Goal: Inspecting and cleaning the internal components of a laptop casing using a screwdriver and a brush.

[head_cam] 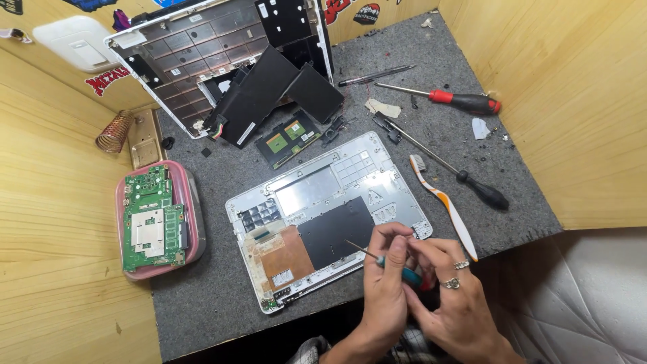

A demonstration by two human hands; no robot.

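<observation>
Here, hands [418,283] around small screwdriver [397,267].

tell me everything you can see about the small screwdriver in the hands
The small screwdriver has a thin metal shaft ending in a fine tip and a teal handle with a red part near its end. It lies slanted, tip pointing up-left over the black panel of the open white laptop shell; whether the tip touches cannot be told. Both hands grip the handle, the left hand over its front and the ringed right hand behind.
</observation>
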